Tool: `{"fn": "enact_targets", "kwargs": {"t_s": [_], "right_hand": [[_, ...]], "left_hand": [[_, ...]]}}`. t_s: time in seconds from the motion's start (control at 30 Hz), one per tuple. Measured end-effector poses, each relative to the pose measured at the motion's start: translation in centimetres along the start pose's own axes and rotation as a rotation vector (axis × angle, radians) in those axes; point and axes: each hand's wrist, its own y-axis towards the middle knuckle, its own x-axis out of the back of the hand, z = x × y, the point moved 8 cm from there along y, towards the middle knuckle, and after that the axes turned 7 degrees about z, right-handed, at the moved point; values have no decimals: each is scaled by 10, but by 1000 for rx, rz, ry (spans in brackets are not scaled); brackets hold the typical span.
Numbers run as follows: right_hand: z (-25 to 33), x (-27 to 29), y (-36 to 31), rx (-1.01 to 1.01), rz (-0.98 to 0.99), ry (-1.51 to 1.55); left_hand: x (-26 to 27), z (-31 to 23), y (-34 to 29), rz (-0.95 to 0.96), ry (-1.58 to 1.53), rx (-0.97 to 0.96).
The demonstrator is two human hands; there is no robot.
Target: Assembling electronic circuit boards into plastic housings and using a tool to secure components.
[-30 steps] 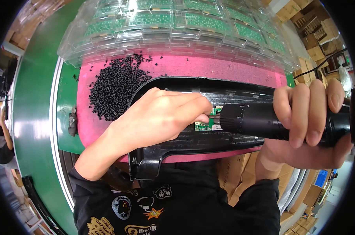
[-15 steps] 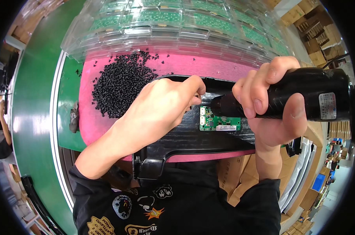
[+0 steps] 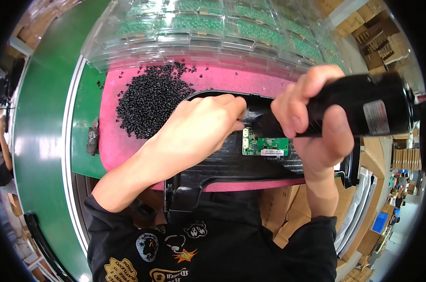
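My right hand is wrapped round a black electric screwdriver, tilted with its nose toward the left. That nose is over the top edge of a green circuit board, which has white connectors and a pale label. The board lies in a long black plastic housing. Close to the nose, the fingers of my left hand are pinched together above the board's upper left corner. What they pinch, if anything, is hidden, as is the screwdriver's bit.
A pile of small black screws covers the left of the pink mat. Clear plastic trays with green boards are stacked behind. A green bench surface runs along the left. Cardboard lies at the near right.
My right hand and the screwdriver have shifted a little left, toward my left fingers. The left fingertips have moved slightly downward by the board's corner. The whole view has shifted slightly.
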Motion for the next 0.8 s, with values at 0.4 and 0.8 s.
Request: {"fn": "enact_targets", "kwargs": {"t_s": [0.4,0.8], "right_hand": [[50,22,-15,213,34,431],[56,12,-24,291,57,426]], "left_hand": [[1,-16,4,33,-328,-274],[-6,-28,7,223,-550,-297]]}}
